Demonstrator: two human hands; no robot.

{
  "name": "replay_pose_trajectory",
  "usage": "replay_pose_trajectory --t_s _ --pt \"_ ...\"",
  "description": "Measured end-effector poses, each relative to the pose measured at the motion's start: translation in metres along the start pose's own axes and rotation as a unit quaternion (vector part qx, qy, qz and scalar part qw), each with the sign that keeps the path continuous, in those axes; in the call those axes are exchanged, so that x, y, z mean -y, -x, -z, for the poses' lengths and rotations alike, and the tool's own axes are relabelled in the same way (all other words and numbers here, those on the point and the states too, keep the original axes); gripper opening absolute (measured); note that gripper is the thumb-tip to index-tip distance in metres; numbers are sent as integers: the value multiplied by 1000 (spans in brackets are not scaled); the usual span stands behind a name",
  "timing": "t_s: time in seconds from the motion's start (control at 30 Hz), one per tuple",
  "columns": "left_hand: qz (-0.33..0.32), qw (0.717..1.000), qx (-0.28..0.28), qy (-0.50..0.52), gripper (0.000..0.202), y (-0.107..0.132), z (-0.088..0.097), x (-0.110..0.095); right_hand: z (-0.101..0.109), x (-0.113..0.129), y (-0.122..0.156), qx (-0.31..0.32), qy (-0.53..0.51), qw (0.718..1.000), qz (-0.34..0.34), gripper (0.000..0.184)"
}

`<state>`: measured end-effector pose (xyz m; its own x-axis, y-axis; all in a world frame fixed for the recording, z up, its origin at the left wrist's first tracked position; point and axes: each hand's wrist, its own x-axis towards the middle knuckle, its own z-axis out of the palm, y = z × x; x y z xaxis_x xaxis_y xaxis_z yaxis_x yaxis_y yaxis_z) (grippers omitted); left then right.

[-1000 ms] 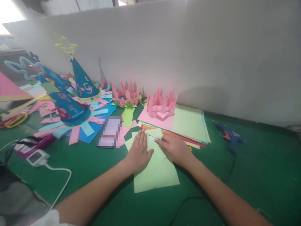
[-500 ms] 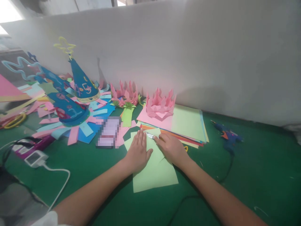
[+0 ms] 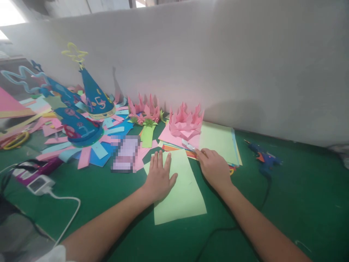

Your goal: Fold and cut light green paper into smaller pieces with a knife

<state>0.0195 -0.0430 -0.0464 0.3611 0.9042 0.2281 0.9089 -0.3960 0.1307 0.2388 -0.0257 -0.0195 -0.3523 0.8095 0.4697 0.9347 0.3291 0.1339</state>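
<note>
My left hand (image 3: pixel 159 178) lies flat with fingers spread on a light green sheet of paper (image 3: pixel 181 198), pressing it to the green table. Gripped in my right hand (image 3: pixel 214 167) is a utility knife (image 3: pixel 188 145), its tip pointing up and left over the edge of the paper stack (image 3: pixel 218 140). That hand is just right of the green sheet. Behind the knife, a pink paper crown (image 3: pixel 186 122) stands on the stack. Part of a yellow loop (image 3: pixel 232 171) shows beside my right wrist.
A blue glue gun (image 3: pixel 263 156) with a cord lies at the right. Left of the sheet are a blurred-out phone (image 3: pixel 125 153), blue cone hats (image 3: pixel 94 92), paper strips and another pink crown (image 3: pixel 144 109). A power strip (image 3: pixel 38 171) with a white charger sits far left. A pale wall rises behind.
My right hand has moved right and slightly away with the utility knife, off the green sheet. My left hand stays on the paper, its fingers now more spread.
</note>
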Motion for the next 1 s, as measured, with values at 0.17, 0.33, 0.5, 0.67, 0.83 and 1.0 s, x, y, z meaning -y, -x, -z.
replay_pose_trajectory --t_s 0.17,0.33,0.5,0.67,0.83,1.0 --pt "0 1000 -1 7 69 -3 8 0 4 2 -1 -11 -35 999 -2 28" --pt "-1 999 -22 23 67 -4 10 0 1 17 2 13 -183 983 28 29" --pt "1 999 -27 34 65 -5 13 -2 -2 21 3 18 -312 950 -25 33" --pt "2 999 -24 36 58 -6 20 -3 -1 25 4 49 -462 876 -130 41" --pt "2 999 -13 35 43 -6 23 -1 -3 26 4 35 -513 841 -166 29" --pt "17 999 6 38 44 -8 20 1 -3 24 4 -89 -507 820 -251 27"
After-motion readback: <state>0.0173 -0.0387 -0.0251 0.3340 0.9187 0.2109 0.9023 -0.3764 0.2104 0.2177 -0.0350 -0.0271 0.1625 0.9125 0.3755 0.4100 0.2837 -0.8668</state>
